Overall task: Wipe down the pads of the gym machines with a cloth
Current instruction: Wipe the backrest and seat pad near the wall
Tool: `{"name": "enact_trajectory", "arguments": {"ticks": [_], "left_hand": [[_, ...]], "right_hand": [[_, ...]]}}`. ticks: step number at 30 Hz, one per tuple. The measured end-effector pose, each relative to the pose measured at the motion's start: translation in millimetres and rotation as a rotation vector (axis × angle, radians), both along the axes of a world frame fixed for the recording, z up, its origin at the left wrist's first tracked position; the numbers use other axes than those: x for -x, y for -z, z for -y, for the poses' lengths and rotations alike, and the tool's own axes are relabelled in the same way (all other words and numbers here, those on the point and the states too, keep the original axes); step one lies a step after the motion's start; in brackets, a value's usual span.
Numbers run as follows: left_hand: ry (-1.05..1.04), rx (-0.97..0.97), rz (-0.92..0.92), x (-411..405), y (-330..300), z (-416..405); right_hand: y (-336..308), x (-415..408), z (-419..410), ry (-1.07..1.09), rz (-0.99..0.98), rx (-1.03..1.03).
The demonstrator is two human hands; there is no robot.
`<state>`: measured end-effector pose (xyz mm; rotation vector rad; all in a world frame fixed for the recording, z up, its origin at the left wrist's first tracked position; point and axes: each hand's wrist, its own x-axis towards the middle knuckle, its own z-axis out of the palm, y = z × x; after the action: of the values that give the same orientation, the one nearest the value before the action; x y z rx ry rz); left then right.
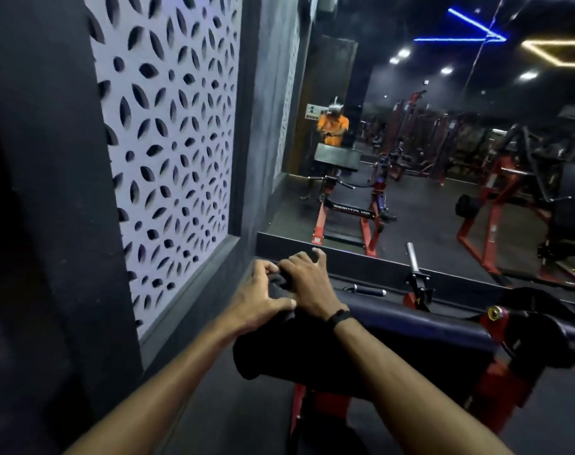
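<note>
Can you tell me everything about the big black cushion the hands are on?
The pad is long, black and smooth, like padded vinyl, with rounded edges. It lies flat on a red metal frame beside the wall. At its near-left end the left hand and right hand hold a dark cloth against it.

Dark cloth (279, 280) bunched atop black pad (361, 343)

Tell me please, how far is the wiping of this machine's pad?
Done: nothing can be confirmed; the pad shows no wipe marks. In hand: left hand and right hand hold the dark cloth at the pad's far left end. Left: apparently the rest of the pad.
</note>
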<state>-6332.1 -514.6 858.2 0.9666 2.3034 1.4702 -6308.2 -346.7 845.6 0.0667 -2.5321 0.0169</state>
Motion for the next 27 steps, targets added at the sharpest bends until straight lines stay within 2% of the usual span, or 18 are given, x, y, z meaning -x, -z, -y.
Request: {"name": "enact_trajectory", "arguments": {"ticks": [3, 7, 10, 13, 16, 20, 24, 27], "left_hand": [[0.024, 0.140, -0.190, -16, -15, 5], [-0.065, 0.216, -0.401, -36, -23, 3], [-0.138, 0.172, -0.510, -39, -22, 9], [-0.154, 0.032, -0.466, -28, -22, 24], [-0.144, 0.012, -0.394, -19, -25, 38], [-0.066, -0.017, -0.386, -16, -35, 42], [-0.005, -0.036, -0.364, -27, -46, 37], [0.061, -0.044, -0.297, -33, -53, 37]], "right_hand": [[-24, -15, 7, -0.009, 0.012, 0.028], [-49, -39, 17, 0.030, 0.059, 0.134], [-61, -52, 18, 0.109, 0.169, 0.186], [-75, -72, 13, 0.129, 0.265, 0.195], [-78, -95, 11, 0.153, 0.351, 0.246], [-72, -125, 15, 0.187, 0.316, 0.340], [-56, -151, 24, 0.224, 0.257, 0.292], [-48, -168, 35, 0.213, 0.218, 0.334]]}}
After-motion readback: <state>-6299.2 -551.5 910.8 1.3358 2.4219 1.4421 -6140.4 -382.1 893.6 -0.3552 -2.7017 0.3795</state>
